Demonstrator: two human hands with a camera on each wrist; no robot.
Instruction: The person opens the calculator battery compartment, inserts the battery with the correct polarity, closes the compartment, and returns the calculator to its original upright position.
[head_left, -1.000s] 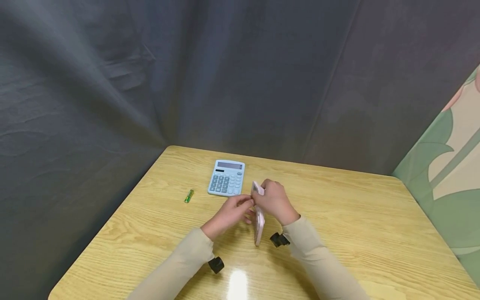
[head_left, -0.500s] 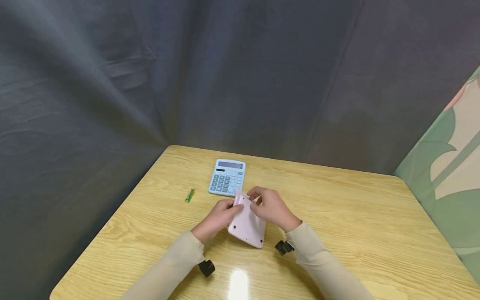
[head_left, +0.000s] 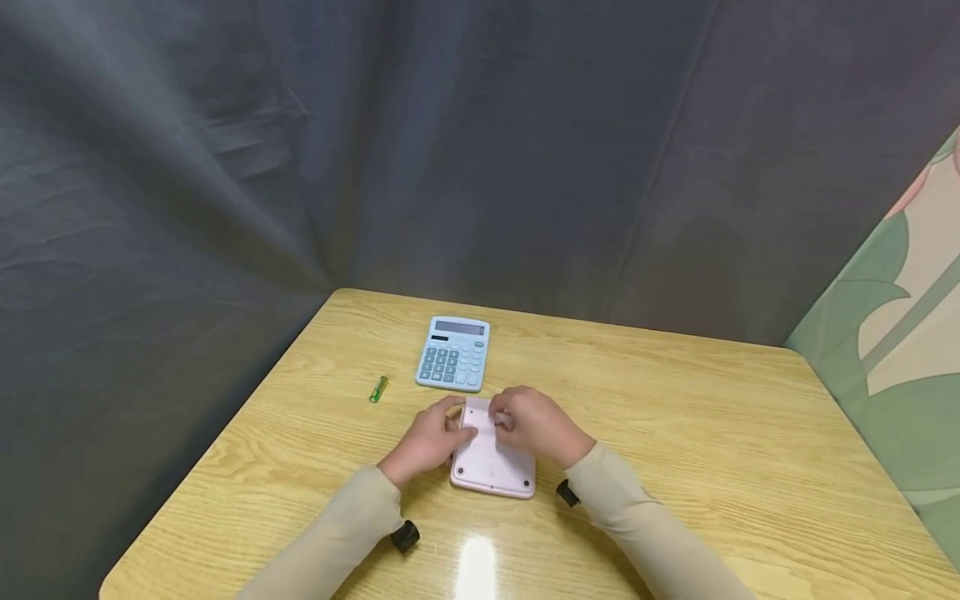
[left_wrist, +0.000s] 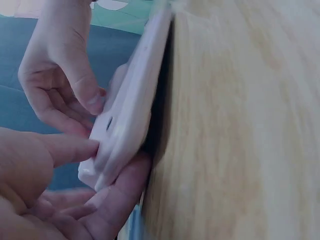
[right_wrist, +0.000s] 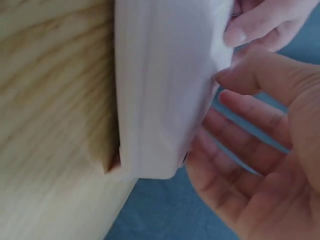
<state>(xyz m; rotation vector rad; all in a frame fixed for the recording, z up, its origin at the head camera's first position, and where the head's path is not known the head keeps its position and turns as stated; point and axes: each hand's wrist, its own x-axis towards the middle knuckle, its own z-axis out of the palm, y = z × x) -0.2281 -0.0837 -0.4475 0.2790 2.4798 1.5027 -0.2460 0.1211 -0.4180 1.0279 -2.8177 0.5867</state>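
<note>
A pink calculator (head_left: 491,457) is held back side up near the middle of the table, with dark round spots at its corners. My left hand (head_left: 426,437) grips its left edge, thumb on the back and fingers underneath, as the left wrist view also shows around the pale case (left_wrist: 135,100). Over the far right part of the back is my right hand (head_left: 536,423). Its thumb (right_wrist: 245,77) touches the case in the right wrist view, and its bent fingers stay apart from the thumb. That hand hides part of the back.
A blue calculator (head_left: 452,354) lies face up just beyond the pink one. To its left lies a small green battery (head_left: 378,389) on the wooden table (head_left: 675,400). A dark curtain (head_left: 510,167) hangs behind the table.
The pink calculator has turned from on edge to back side up and been lowered toward the table. My left hand has taken its left edge; my right hand has shifted onto the back.
</note>
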